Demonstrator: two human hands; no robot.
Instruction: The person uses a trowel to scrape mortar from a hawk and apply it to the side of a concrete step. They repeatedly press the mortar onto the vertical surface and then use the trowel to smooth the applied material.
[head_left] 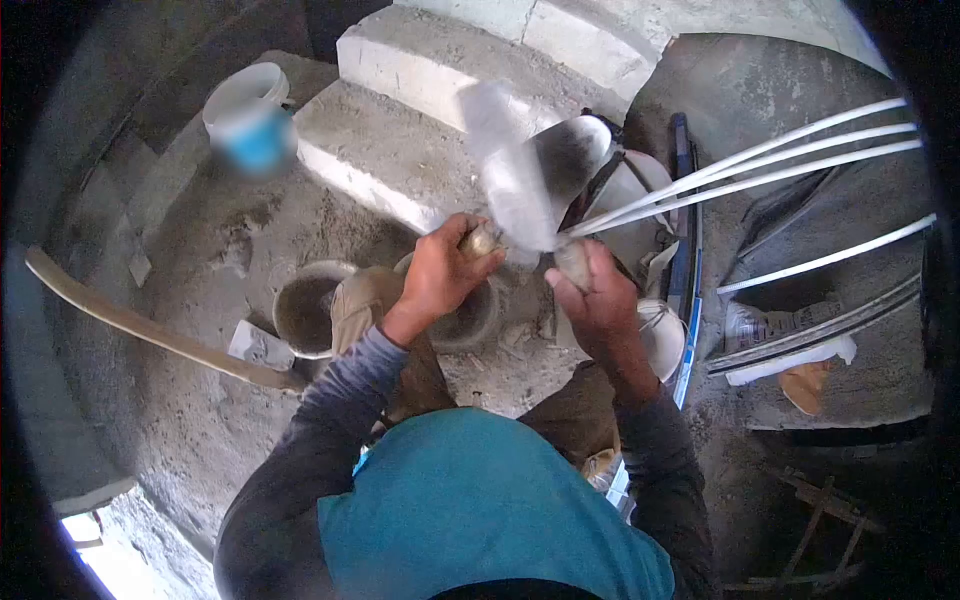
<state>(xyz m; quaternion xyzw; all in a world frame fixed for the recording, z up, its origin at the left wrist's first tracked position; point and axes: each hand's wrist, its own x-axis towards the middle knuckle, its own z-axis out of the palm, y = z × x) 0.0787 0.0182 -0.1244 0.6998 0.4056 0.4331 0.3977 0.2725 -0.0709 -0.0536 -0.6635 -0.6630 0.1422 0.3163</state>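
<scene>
My left hand [447, 268] is closed around a rounded, pale handle [481, 240] in front of my body. To its right, my right hand [600, 295] grips a second pale handle [573, 263]. Broad, flat metal trowel blades [515, 180] extend up and away from the handles, smeared by motion. They seem to overlap, and I cannot make out exactly where one blade ends and the other begins. Below my hands, a round bucket [478, 318] is partly covered by my left arm and leg. Another bucket [315, 305] stands left of my leg.
Dusty concrete steps [370, 125] rise ahead. A white bucket [247, 90] with a blurred blue patch stands at upper left. A curved wooden strip [150, 330] lies left, near a pale block [260, 346]. White pipes [760, 175] and a long level-like bar [690, 250] lie right.
</scene>
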